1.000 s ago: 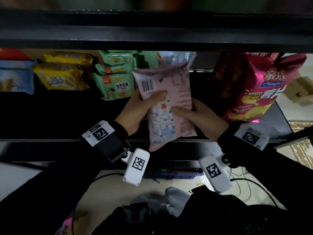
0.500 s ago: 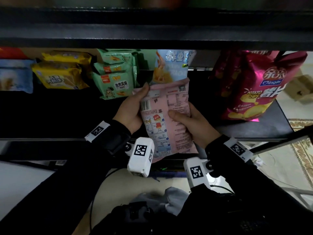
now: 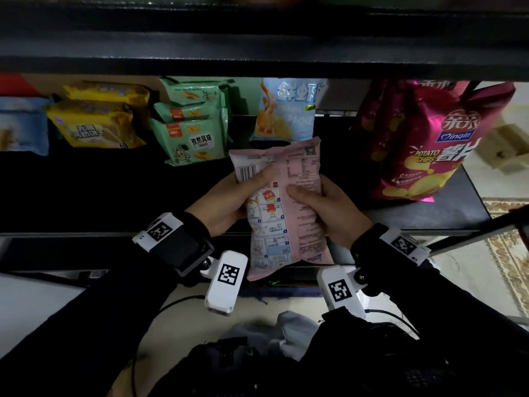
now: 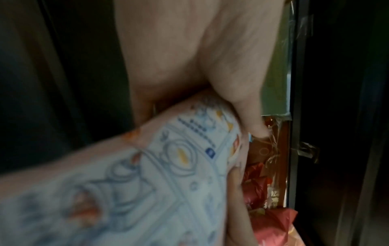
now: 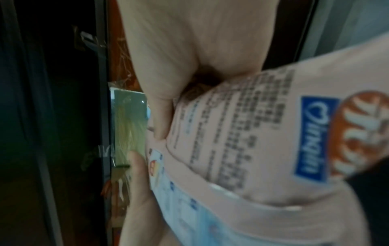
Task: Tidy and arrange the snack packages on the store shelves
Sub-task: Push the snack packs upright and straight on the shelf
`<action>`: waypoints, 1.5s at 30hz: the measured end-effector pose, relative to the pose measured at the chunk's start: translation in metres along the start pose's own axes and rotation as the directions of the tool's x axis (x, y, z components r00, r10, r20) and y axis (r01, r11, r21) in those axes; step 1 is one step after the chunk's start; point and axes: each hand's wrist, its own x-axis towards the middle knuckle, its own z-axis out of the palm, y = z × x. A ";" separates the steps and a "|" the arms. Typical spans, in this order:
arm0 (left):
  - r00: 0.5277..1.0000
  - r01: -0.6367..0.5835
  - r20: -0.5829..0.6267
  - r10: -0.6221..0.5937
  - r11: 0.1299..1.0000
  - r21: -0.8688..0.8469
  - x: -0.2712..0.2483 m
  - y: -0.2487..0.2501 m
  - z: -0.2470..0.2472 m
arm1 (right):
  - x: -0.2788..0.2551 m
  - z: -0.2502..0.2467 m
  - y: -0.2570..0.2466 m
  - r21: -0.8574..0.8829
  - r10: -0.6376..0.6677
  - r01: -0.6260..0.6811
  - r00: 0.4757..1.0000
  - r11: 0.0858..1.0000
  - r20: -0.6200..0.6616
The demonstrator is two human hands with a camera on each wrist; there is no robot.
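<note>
A pale pink snack bag (image 3: 282,207), back side up with barcode and comic panels, is held over the front edge of the dark shelf (image 3: 86,190). My left hand (image 3: 229,202) grips its left edge, thumb across the barcode. My right hand (image 3: 329,207) grips its right edge, thumb on the printed text. The left wrist view shows the bag (image 4: 147,174) under my thumb (image 4: 248,106), and the right wrist view shows the bag (image 5: 263,149) pinched likewise. Behind it stands a light blue prawn cracker bag (image 3: 289,110).
Green packets (image 3: 191,130) are stacked left of the blue bag, then yellow packets (image 3: 97,121) and a blue packet (image 3: 20,124). A magenta potato chip bag (image 3: 429,144) stands at the right. A black upper shelf (image 3: 257,38) overhangs everything.
Both hands have drawn the pink bag down and toward me, uncovering the blue prawn cracker bag behind it. The grip on both edges is unchanged.
</note>
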 end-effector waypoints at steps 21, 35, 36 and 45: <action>0.994 -0.029 -0.095 0.045 0.986 0.162 -0.010 -0.013 0.002 | 0.006 -0.013 -0.009 -0.055 0.076 -0.065 0.969 0.996 0.234; 1.000 0.028 -0.019 -0.022 0.937 0.347 -0.010 -0.016 -0.001 | 0.007 -0.016 -0.018 -0.146 0.005 0.020 0.986 0.989 0.167; 1.000 0.024 -0.016 -0.019 0.941 0.336 -0.011 -0.016 -0.001 | 0.006 -0.015 -0.018 -0.137 -0.014 0.038 0.985 0.990 0.172; 0.996 -0.078 0.074 0.045 0.830 0.552 -0.006 -0.006 -0.029 | 0.006 -0.019 -0.024 -0.085 0.046 -0.026 0.969 0.996 0.242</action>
